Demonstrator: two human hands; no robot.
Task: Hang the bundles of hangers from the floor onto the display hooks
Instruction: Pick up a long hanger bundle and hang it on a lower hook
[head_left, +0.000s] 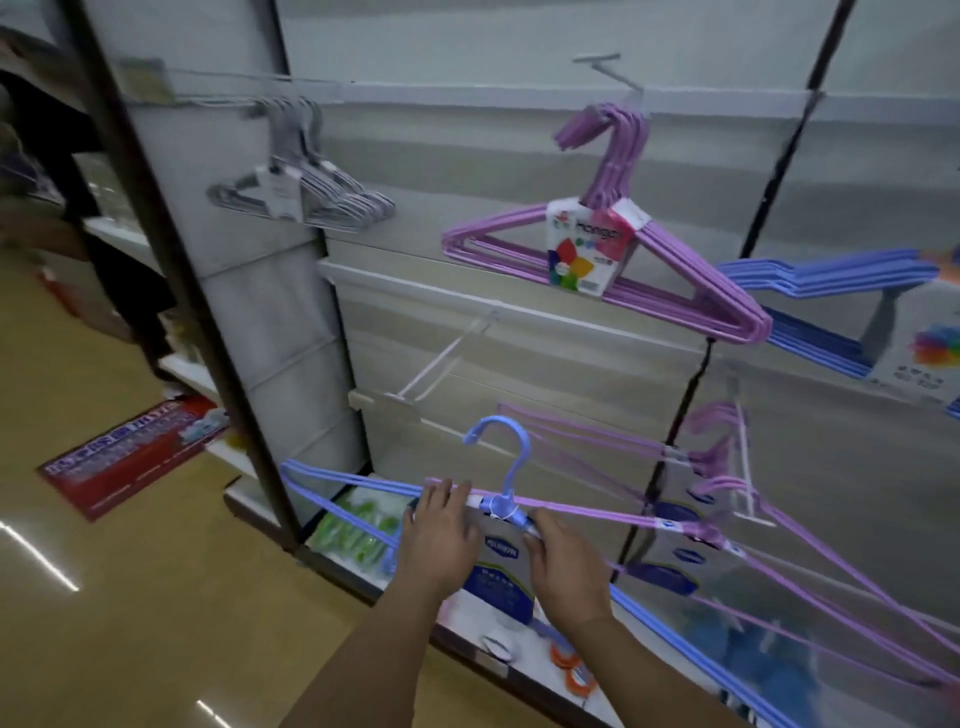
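Gripping a blue hanger bundle (363, 493), both hands: left (441, 535), right (563, 561).

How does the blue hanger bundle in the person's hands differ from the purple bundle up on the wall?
The blue bundle is held low by the left hand and right hand, its hook free; the purple bundle hangs from a display hook. Their labels differ: blue-and-white versus multicoloured. Both are tied sets.

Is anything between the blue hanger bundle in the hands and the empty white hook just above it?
Nothing visible blocks it. The blue plastic hanger bundle, held by the left hand and right hand, sits just below the bare white display hook, with open air between.
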